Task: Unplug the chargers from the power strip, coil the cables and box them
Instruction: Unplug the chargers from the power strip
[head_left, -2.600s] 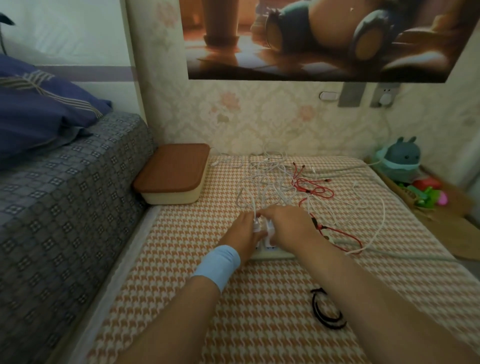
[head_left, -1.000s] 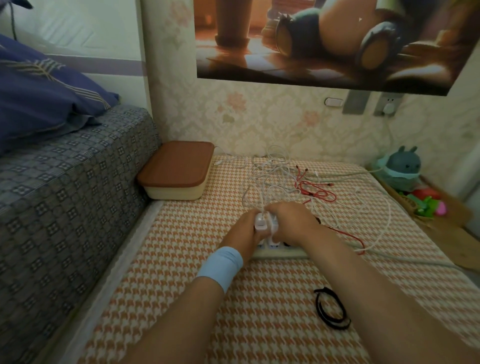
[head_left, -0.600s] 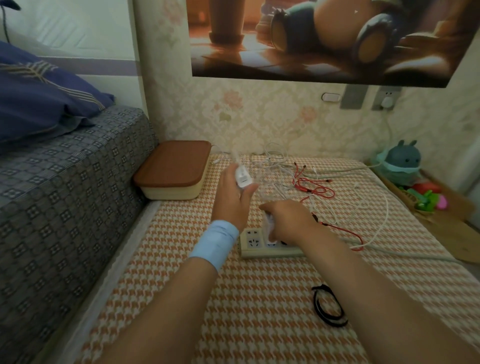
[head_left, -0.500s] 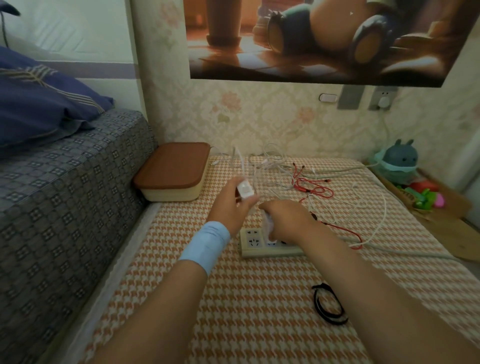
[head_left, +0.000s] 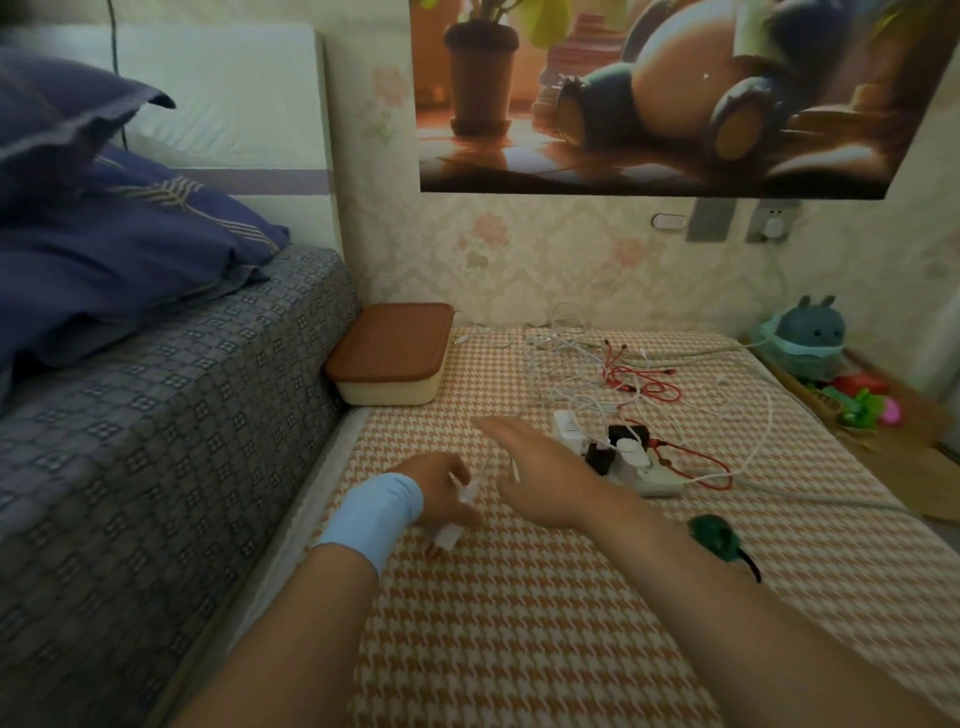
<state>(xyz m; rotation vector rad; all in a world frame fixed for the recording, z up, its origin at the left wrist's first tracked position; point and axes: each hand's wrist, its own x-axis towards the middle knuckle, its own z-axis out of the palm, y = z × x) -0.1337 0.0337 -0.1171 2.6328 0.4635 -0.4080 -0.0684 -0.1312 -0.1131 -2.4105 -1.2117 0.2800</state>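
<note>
Left hand (head_left: 441, 493) has dropped to the mat (head_left: 519, 623), gripping the unplugged white charger (head_left: 448, 536); right hand (head_left: 540, 467) is off the power strip (head_left: 654, 480), fingers spread, empty. Coiling looks next; other chargers (head_left: 621, 434) sit plugged in.

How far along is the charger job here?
Done: one white charger is off the white power strip. In hand: the left hand grips it; the right hand is open. Left: black and white chargers are plugged in, white and red cables lie tangled, the brown-lidded cream box is shut.
</note>
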